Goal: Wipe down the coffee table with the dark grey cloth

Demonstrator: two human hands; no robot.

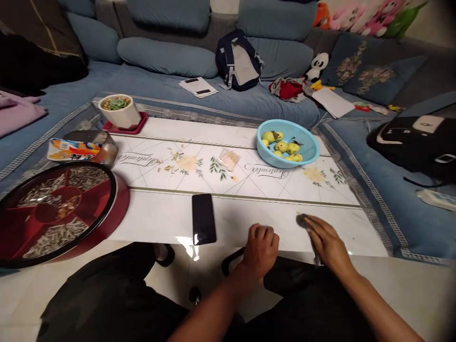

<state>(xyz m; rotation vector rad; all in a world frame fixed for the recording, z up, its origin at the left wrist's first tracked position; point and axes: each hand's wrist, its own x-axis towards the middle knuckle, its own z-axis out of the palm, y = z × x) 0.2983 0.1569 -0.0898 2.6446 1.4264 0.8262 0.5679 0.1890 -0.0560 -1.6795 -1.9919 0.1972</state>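
Observation:
My right hand [326,242] is at the front right of the white table [160,213], its fingers closed on a dark grey cloth [302,220]. The cloth pokes out at the fingertips, and another dark part hangs below the hand at the table's edge. A tiny pale bit lies just beyond the fingertips. My left hand [261,249] is a fist by the front edge, knuckles up; the inside of the fist is hidden. To its left lies a black phone [204,219], flat on the table.
A blue basket of yellow-green fruit [315,152] stands at the back right. Seed husks [169,167] and a packet of toothpicks [228,159] lie mid-table. On the left are a round red snack tray [119,199], a plastic box [107,147] and a potted succulent [123,114].

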